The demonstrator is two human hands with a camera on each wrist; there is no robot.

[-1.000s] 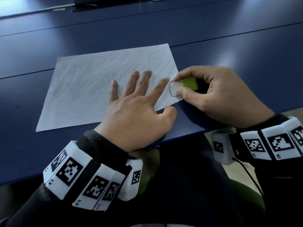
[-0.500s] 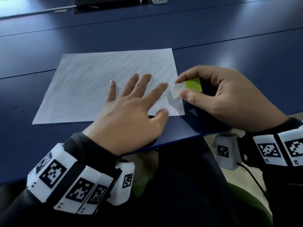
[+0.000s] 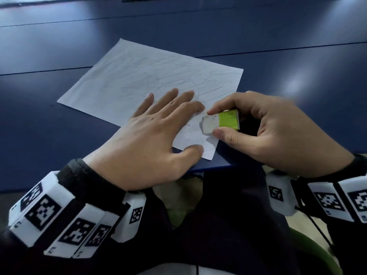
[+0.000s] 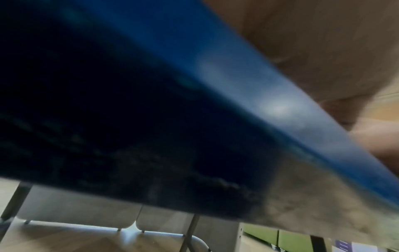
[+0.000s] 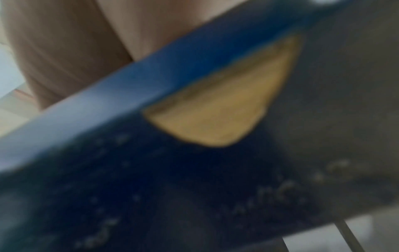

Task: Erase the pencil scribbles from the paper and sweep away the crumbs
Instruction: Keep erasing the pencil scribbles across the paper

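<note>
White scribbled paper [image 3: 127, 84] on blue table [image 3: 278, 46], pinned under flat, spread left hand [image 3: 151, 141]; right hand [image 3: 272, 132] just beside, pinching green-sleeved eraser [image 3: 220, 122] over paper's near corner.

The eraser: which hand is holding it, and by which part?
The right hand pinches the eraser by its green sleeve end; the white tip is free. The left hand lies flat on the paper.
</note>
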